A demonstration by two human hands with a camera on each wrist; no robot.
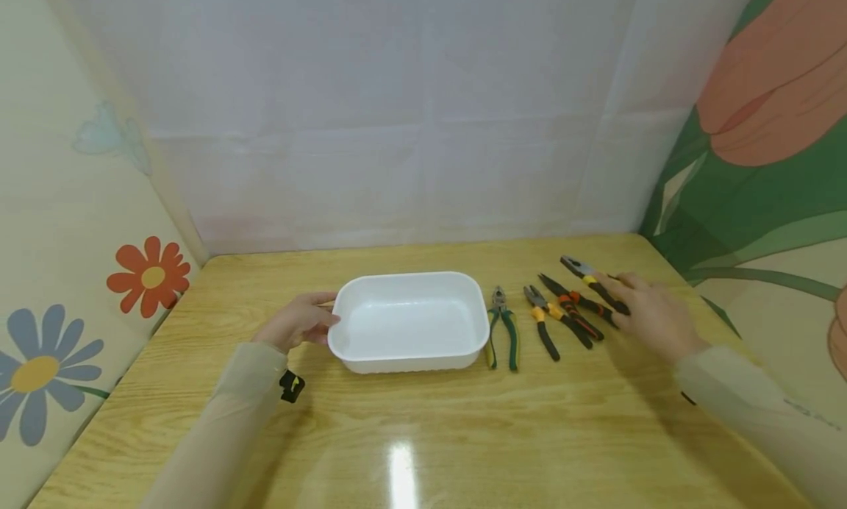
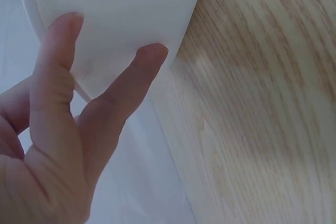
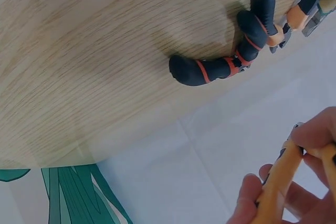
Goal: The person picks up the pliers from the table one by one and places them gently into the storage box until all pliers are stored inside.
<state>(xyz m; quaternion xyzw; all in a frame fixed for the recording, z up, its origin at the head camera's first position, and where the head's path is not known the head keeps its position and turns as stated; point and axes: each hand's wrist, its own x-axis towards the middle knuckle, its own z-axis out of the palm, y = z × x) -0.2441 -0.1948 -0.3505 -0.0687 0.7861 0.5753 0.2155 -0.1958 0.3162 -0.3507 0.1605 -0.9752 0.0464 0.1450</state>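
A white rectangular tub [image 1: 410, 365] stands on the table. At its left end my left hand [image 1: 301, 321] holds the wall; in the left wrist view fingertips of the left hand [image 2: 58, 145] press its outer side, and another digit reaches behind the rim. My right hand [image 1: 651, 318] grips yellow-and-black-handled pliers [image 1: 582, 268], their nose pointing back left; in the right wrist view the right hand [image 3: 315, 182] holds a yellow handle. Just left of that hand lie long-nose pliers [image 1: 562, 292] with red-and-black handles.
Left of the long-nose pliers lie orange-and-black-handled pliers [image 1: 539, 314]. Green-handled pliers [image 1: 509, 332] lie close beside the tub's right end. A white cloth wall [image 1: 423, 163] stands behind the wooden table [image 1: 463, 435], with patterned panels at both sides.
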